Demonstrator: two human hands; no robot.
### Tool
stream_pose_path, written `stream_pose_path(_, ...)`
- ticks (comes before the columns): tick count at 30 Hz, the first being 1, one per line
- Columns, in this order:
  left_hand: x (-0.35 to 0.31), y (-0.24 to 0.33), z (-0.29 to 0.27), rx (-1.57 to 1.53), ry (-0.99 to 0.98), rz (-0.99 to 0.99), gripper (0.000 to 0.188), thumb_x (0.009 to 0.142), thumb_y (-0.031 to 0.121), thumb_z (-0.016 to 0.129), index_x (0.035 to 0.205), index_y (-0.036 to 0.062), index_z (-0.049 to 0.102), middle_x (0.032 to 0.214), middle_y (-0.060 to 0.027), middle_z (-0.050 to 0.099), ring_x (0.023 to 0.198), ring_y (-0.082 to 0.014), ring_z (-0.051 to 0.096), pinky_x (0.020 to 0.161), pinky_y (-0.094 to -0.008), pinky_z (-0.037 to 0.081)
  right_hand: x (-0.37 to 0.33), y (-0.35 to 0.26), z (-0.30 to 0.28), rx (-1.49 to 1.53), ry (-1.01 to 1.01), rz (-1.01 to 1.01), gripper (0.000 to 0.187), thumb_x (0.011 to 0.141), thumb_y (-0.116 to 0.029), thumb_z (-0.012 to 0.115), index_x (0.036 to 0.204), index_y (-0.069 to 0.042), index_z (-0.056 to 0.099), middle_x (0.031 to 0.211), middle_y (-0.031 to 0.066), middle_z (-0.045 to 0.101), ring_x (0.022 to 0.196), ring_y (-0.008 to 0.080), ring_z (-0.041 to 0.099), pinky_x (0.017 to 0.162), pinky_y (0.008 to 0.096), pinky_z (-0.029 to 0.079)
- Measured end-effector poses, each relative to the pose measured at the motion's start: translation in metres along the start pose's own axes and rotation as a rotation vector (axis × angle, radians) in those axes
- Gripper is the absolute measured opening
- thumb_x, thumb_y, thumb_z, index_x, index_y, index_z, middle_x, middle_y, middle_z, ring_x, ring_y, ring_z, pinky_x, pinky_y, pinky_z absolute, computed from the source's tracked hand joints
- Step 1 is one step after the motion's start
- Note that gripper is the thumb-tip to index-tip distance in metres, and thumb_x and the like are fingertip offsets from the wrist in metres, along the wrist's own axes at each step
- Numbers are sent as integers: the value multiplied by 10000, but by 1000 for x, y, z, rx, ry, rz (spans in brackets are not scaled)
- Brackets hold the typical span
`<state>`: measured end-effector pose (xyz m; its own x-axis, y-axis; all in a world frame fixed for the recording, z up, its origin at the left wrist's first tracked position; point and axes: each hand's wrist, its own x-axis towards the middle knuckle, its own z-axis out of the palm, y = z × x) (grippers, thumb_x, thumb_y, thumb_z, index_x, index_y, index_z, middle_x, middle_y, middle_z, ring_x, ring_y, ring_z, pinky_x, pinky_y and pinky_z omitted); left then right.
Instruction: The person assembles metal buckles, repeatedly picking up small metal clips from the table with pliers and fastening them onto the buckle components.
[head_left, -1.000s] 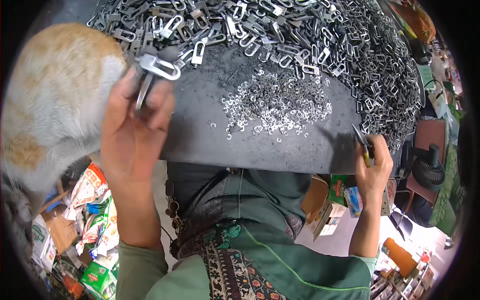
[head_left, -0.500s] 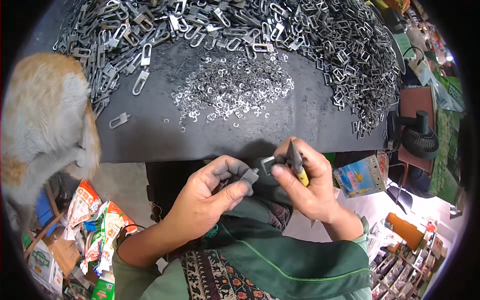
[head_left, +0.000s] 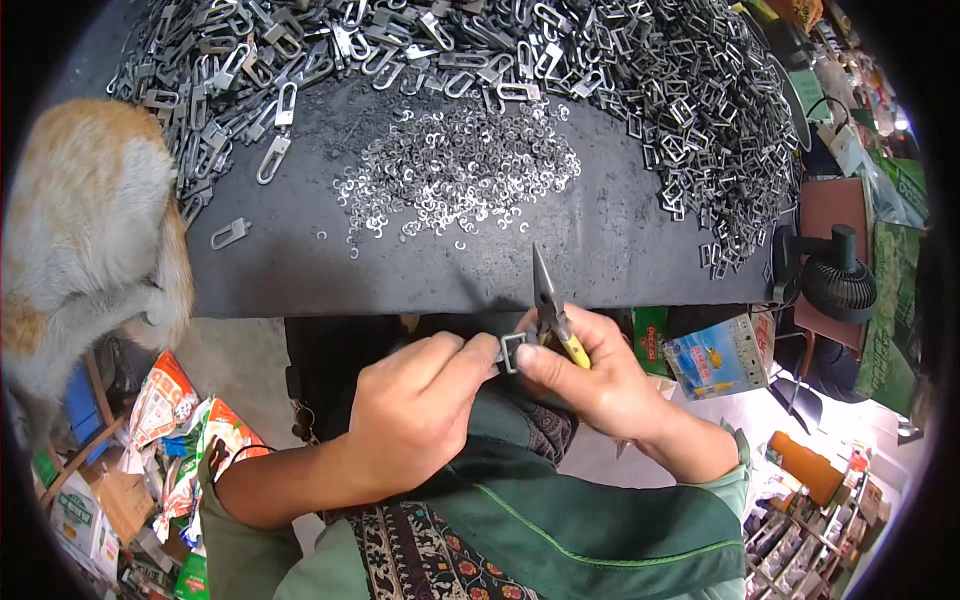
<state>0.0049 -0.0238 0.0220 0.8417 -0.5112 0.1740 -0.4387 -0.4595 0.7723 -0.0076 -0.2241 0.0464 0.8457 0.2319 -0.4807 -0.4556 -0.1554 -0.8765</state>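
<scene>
In front of the bench's near edge, my left hand (head_left: 415, 405) is closed, its back turned up, around a small grey metal piece mostly hidden by the fingers. My right hand (head_left: 605, 380) pinches a rectangular metal ring (head_left: 506, 354) between thumb and fingers, and the ring meets the left fingertips. Held in that same right hand are yellow-handled pliers (head_left: 546, 292), jaws pointing up and away. On the dark bench (head_left: 600, 225) beyond lies a heap of small C-shaped clips (head_left: 470, 180). Long metal loop fittings (head_left: 275, 155) are piled at the far left, rectangular rings (head_left: 715, 140) at the far right.
An orange-and-white cat (head_left: 90, 200) sits at the bench's left end. To the right are a small black fan (head_left: 840, 275) and a blue picture package (head_left: 717, 358). Plastic bags (head_left: 160, 410) stand lower left; cluttered shelves (head_left: 815, 530) are lower right.
My left hand has rolled over, back upward, and come up against the ring. My right hand has shifted left and down slightly; the pliers' jaws now stand out further.
</scene>
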Motion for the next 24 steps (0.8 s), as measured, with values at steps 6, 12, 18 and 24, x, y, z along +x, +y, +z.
stream_pose_path(6,7,-20,-20,-779,-422,-477,171,887,39,671,1020,-68,666,867,-99,701,751,-99,621,669,-285,503,-6,3,8,-272,-19,-261,145,941,-132,644,908,-19,559,702,-15,482,654,78,438,574,288,370)
stream_pose_path(12,-5,-26,-14,-997,-324,-622,225,936,104,644,1116,-29,670,798,-29,669,662,-40,543,585,-212,439,11,-20,-10,-542,23,-209,235,836,-176,736,1002,-61,615,801,82,548,694,244,524,612,362,407)
stream_pose_path(18,-18,-32,-19,-1205,-438,-762,213,947,121,629,1100,-24,660,784,-38,643,586,-35,479,539,-197,393,46,-42,-50,-1648,309,-796,396,692,-267,739,1038,-126,609,972,66,517,992,253,528,883,432,411)
stream_pose_path(24,-21,-35,-11,-1162,-354,-600,178,931,104,653,1061,-14,688,921,-52,686,790,-83,592,729,-243,477,63,-46,-58,-1815,190,-922,309,743,-209,602,1040,-126,595,1027,69,541,1042,246,528,927,431,411)
